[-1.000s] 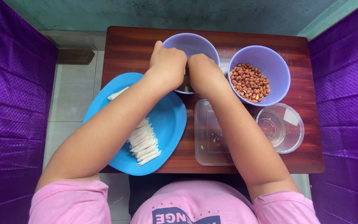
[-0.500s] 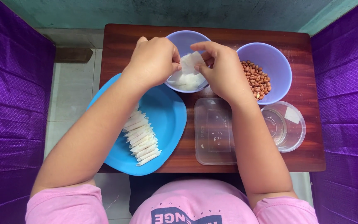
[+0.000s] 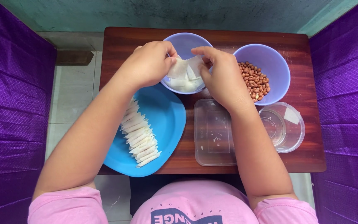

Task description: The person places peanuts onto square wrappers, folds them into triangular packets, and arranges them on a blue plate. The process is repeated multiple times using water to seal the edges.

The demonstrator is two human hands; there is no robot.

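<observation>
Left hand (image 3: 148,64) and right hand (image 3: 220,76) pinching one white wrapper (image 3: 183,68) — above lilac bowl (image 3: 185,41) (peanut bowl (image 3: 270,62) beside)

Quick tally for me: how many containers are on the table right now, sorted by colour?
Lavender bowls: 2, one with white wrappers under the hands, one with peanuts.
Blue plate: 1, carrying a row of folded wrappers.
Clear containers: 2, a rectangular tub and a round bowl.
Total: 5.
</observation>
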